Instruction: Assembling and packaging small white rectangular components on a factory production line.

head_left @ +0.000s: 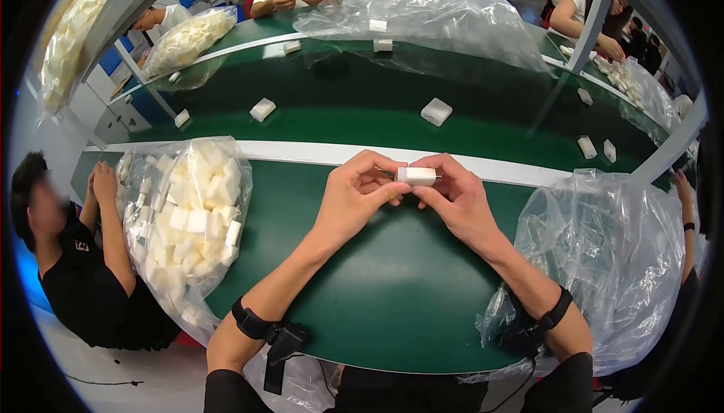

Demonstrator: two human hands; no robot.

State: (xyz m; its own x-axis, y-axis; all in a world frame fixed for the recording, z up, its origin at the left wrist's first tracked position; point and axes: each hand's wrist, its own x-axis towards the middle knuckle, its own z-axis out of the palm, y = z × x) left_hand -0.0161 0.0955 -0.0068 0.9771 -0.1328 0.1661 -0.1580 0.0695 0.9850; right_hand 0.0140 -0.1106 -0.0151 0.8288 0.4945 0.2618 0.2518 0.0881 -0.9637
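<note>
Above the green worktop, both hands hold one small white block-shaped piece (419, 177) that resembles a charger adapter; its exact kind is too small to tell. My left hand (363, 185) pinches its left end between thumb and fingers. At the right end, my right hand (455, 193) grips it with thumb and forefinger. The other fingers are curled behind and partly hidden. Left of my arms lies a clear plastic bag (245, 179) filled with similar white pieces (197, 221). A large, crumpled clear bag (603, 262) rests to the right of my right forearm.
Beyond a white rail (324, 153) runs a dark green conveyor (339, 111), carrying scattered white blocks (437, 111). A metal post (671, 138) stands at right. A person in black (98, 285) sits at left; others work across the belt. Straps with devices (260, 330) circle my forearms.
</note>
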